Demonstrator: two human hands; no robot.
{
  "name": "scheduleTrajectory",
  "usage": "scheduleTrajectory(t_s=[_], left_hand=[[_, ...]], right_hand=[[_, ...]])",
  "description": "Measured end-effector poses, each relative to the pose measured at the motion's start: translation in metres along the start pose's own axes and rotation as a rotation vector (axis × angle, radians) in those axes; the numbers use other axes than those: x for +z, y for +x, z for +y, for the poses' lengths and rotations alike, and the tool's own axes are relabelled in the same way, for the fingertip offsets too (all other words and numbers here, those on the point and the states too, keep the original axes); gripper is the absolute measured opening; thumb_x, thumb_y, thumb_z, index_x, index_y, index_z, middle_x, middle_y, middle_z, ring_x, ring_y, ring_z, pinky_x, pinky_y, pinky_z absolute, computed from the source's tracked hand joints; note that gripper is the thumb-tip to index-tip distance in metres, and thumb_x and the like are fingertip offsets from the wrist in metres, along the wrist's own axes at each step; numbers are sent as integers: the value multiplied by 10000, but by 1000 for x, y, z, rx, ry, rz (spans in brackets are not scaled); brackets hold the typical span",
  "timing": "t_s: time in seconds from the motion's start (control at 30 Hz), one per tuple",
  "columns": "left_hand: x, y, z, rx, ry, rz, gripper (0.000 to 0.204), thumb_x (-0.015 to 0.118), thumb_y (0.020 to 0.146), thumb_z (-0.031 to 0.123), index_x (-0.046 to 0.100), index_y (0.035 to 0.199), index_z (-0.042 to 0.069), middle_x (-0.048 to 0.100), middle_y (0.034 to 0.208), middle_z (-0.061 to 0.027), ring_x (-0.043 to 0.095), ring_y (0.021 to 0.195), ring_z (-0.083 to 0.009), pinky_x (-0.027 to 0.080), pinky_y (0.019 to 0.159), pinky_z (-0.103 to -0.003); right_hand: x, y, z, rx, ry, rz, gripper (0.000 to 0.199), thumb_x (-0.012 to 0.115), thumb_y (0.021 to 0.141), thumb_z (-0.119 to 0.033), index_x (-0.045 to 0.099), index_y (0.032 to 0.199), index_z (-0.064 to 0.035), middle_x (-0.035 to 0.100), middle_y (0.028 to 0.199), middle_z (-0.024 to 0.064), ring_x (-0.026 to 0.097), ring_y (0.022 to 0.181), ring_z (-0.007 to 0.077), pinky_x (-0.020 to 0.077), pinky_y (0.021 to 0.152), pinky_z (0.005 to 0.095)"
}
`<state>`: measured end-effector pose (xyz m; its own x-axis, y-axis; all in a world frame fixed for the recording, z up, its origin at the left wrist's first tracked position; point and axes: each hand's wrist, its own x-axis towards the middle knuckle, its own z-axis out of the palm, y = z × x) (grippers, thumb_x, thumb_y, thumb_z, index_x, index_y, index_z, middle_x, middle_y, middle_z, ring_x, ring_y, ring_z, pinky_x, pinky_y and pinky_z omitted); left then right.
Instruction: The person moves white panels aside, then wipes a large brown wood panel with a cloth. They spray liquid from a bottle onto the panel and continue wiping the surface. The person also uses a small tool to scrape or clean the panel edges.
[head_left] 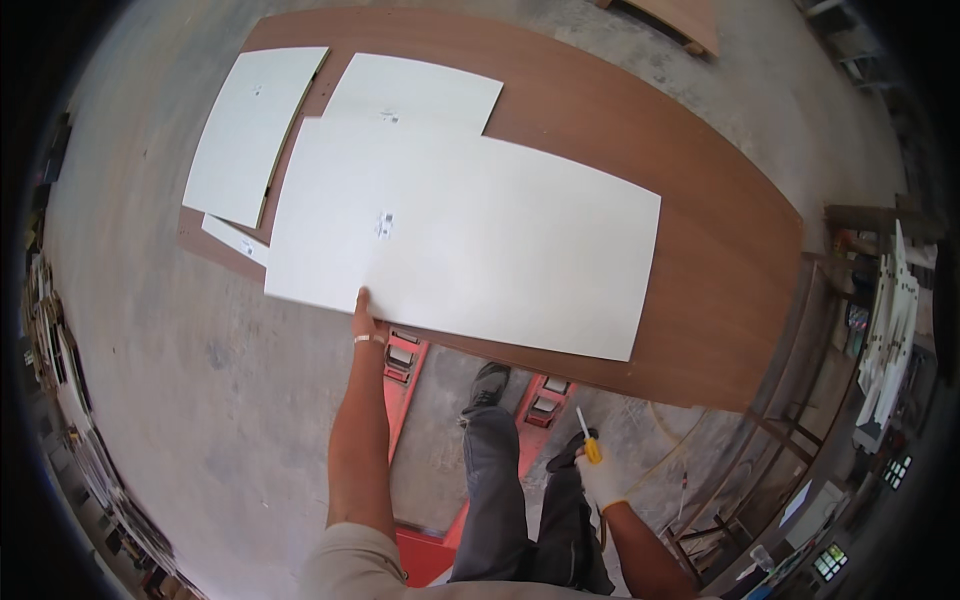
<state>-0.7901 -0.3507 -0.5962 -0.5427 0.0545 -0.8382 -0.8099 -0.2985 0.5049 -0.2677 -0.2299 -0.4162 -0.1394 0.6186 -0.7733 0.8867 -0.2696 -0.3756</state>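
My left hand (368, 318) grips the near edge of a large white panel (520, 250), its thumb on top and the other fingers hidden underneath. A small printed label (384, 225) is stuck on the panel's left half. My right hand (601, 478), in a pale glove with a yellow cuff, is closed round a yellow-handled tool (593, 451) with a thin, light-coloured shaft pointing up and away. Whether that is a blade or a driver I cannot tell. The right hand is low, apart from the panels. The large panel partly covers another white panel (420, 90) behind it.
Under the panels is a big brown board (720, 250). At its left lie a white panel (255, 130) and a partly covered white piece (235, 238). Red pallet-truck forks (400, 375) show below the near edge. A dark metal frame (790, 430) stands right.
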Motion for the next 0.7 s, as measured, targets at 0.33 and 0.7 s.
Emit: scheduleTrajectory(t_s=[0.33, 0.7], left_hand=[[-9, -204, -53, -147, 97, -166, 409, 561, 974, 270, 493, 1337, 96, 605, 1284, -118, 595, 1177, -333, 568, 844, -540], [33, -358, -153, -333, -74, -177, 321, 619, 950, 197, 520, 1227, 68, 626, 1220, -141, 654, 1075, -352, 568, 894, -504]], right_hand=[[6, -73, -72, -286, -387, -307, 242, 611, 845, -310, 673, 1001, -135, 689, 918, 165, 665, 878, 377, 521, 800, 468], [-65, -45, 16, -43, 701, 116, 173, 569, 892, -53, 590, 1064, -48, 654, 826, 66, 667, 705, 186, 526, 600, 304]])
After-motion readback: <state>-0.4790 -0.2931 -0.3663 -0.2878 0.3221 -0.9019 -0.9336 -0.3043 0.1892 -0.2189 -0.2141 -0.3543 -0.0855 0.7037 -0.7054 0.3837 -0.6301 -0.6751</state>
